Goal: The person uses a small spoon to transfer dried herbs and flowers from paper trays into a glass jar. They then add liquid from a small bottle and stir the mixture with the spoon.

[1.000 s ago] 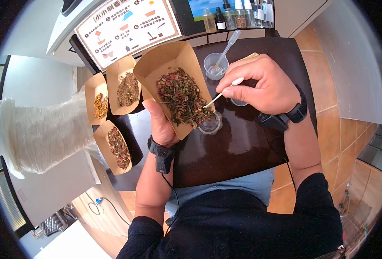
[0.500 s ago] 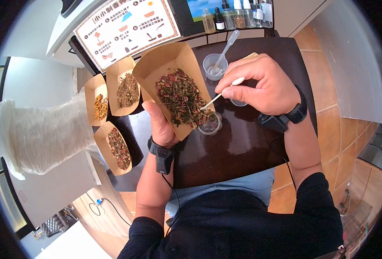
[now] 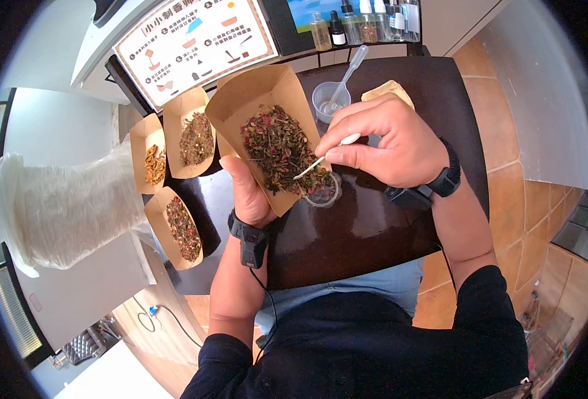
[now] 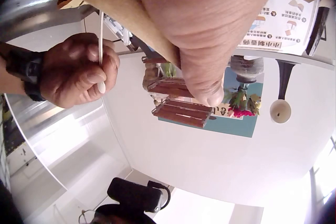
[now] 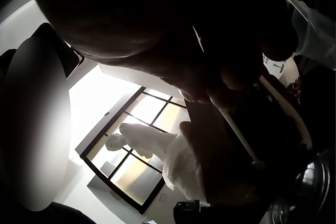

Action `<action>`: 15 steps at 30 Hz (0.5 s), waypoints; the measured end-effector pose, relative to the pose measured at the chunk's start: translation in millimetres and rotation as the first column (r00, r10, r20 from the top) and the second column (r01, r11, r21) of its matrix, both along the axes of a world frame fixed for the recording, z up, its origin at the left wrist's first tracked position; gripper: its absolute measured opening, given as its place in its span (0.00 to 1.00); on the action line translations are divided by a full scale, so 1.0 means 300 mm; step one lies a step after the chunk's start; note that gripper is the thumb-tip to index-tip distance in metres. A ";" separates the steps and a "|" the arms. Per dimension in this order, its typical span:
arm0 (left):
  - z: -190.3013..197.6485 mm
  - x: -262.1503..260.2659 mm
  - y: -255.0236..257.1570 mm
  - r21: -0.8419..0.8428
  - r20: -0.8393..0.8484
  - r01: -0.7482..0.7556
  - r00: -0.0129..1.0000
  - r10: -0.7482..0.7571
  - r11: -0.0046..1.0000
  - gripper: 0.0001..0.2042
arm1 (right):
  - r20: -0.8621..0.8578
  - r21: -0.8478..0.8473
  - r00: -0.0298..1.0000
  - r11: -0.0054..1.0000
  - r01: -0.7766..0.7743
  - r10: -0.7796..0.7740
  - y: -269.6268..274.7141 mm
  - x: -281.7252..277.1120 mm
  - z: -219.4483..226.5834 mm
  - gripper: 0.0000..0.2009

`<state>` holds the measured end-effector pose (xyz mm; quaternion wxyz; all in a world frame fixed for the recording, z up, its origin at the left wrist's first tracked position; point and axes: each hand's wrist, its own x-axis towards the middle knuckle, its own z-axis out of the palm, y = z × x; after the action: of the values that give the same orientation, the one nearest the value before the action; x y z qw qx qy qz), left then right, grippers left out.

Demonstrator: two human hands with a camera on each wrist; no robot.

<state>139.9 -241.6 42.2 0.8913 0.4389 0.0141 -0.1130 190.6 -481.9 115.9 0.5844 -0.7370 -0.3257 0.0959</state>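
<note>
In the head view, my left hand [image 3: 249,193] grips a large kraft paper tray [image 3: 241,90] from its lower side, tilted toward the right. Dried herbs with red petals [image 3: 277,143] lie in it. Thumb and fingers of my right hand [image 3: 390,143] pinch a thin white stick spoon [image 3: 314,166], its tip among the herbs near the tray's lower right edge. Beneath that edge, a small clear cup [image 3: 334,194] with some herbs inside is partly hidden. The left wrist view shows my right hand [image 4: 79,71] around the stick's thick end [image 4: 101,86].
Three smaller paper trays [image 3: 189,103] of dried material stand at the left. Behind my right hand are a plastic cup [image 3: 322,100] with a dropper [image 3: 354,66] and a pale tray [image 3: 394,88]. Small bottles [image 3: 350,26] line a rack beside a printed sign [image 3: 194,46].
My right hand has moved left and slightly down, shifting the stick's tip further over the herbs. More of the pale tray behind it shows. My left hand and the large tray have barely moved.
</note>
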 end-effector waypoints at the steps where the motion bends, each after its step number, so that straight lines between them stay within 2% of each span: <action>1: -0.005 0.001 0.001 -0.026 0.000 -0.009 1.000 0.009 1.000 0.56 | 0.000 0.000 1.000 1.000 -0.001 0.001 0.002 -0.001 -0.001 0.06; 4: -0.013 0.002 -0.001 -0.046 0.001 -0.028 1.000 0.028 0.999 0.55 | -0.008 0.060 1.000 0.998 -0.019 0.019 0.011 -0.010 -0.003 0.06; 6: -0.014 0.002 -0.003 -0.034 0.013 -0.033 0.999 0.034 0.999 0.55 | -0.049 0.022 0.997 0.998 -0.065 0.066 0.021 -0.013 0.001 0.06; 15: -0.011 0.003 -0.002 -0.013 0.018 -0.040 0.999 0.040 0.999 0.55 | -0.014 -0.025 0.999 0.998 -0.049 0.049 0.002 -0.004 -0.003 0.06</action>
<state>140.9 -242.2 39.0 0.8962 0.4341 0.0139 -0.0910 189.5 -481.4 115.1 0.5748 -0.7354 -0.3384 0.1192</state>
